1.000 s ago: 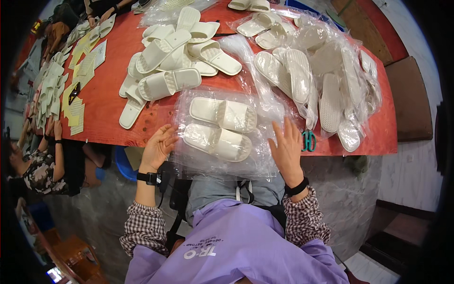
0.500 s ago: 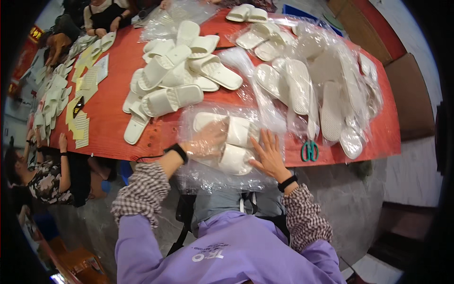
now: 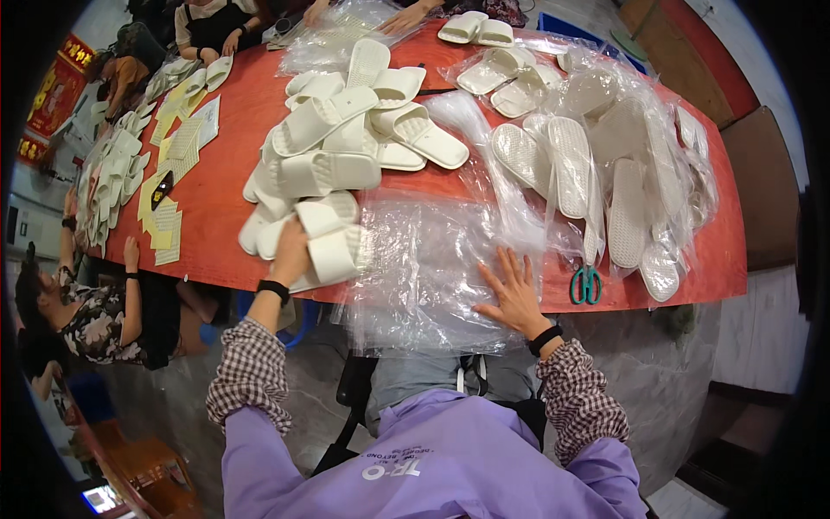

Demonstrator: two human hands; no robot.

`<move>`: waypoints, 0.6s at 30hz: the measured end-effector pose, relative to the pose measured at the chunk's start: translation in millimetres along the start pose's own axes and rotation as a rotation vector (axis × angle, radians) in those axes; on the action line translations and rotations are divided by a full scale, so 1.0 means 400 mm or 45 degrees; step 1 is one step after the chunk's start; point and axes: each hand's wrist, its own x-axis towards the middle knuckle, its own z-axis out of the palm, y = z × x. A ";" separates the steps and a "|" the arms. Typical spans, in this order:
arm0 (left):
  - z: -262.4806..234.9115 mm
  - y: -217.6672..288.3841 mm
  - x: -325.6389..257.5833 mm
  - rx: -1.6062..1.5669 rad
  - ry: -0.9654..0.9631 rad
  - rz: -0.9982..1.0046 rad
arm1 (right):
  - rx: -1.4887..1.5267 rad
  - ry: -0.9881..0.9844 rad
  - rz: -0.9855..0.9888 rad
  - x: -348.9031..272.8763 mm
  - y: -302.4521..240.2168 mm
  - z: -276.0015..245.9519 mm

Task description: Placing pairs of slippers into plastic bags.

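Observation:
My left hand is closed round the sole end of a pair of white slippers, slightly blurred, at the left edge of a stack of clear plastic bags. These slippers lie side by side, straps toward the right. My right hand rests flat on the right part of the bags with its fingers spread. No slippers show under that hand. Just beyond my left hand a heap of loose white slippers covers the table, the nearest ones close to the held pair.
Bagged slippers are piled on the right of the red table. Green-handled scissors lie by the front edge. Yellow paper sheets and more slippers spread leftward. Other people work at the left and far sides.
The slippers that lay in the middle on the bags under both hands are gone from there. My left hand has moved left and grips a pair; my right hand stays on the bags.

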 end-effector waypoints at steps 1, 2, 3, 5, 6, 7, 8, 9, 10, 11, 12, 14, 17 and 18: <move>-0.007 -0.053 0.002 -0.009 0.026 -0.043 | -0.022 -0.011 -0.007 0.004 0.002 0.002; -0.003 -0.102 0.001 0.072 0.159 -0.087 | -0.026 -0.007 0.005 0.007 0.000 0.002; -0.006 -0.135 0.017 0.179 0.030 -0.297 | -0.018 -0.006 0.007 -0.001 0.004 0.002; -0.020 -0.252 -0.026 0.333 0.263 -0.286 | 0.014 0.003 -0.014 0.019 -0.009 0.006; -0.070 -0.314 -0.068 0.478 0.423 -0.188 | 0.022 0.055 -0.081 0.039 -0.027 0.006; -0.086 -0.325 -0.069 0.334 0.195 -0.451 | -0.005 0.074 -0.092 0.032 -0.023 0.005; -0.154 -0.368 -0.127 0.524 0.032 -0.716 | 0.038 0.090 -0.132 0.053 -0.046 0.000; -0.126 -0.248 0.005 0.172 -0.384 -0.908 | -0.030 0.036 -0.021 0.007 -0.003 0.001; -0.165 -0.190 0.014 0.364 -0.180 -0.913 | -0.012 0.041 -0.026 0.007 -0.003 -0.003; -0.201 -0.145 0.002 0.562 0.032 -0.921 | 0.011 0.049 -0.043 0.012 -0.009 -0.006; -0.227 -0.096 0.014 0.372 0.118 -0.669 | 0.015 0.063 -0.045 0.010 -0.007 -0.006; -0.251 0.063 0.055 -0.039 0.166 -0.315 | -0.004 0.077 -0.033 0.009 -0.003 -0.002; -0.224 0.488 0.122 -0.678 -0.185 -0.192 | -0.025 0.088 -0.009 -0.011 0.012 0.000; -0.195 0.562 0.111 -0.643 -0.208 0.094 | 0.005 0.106 -0.029 0.003 -0.002 -0.003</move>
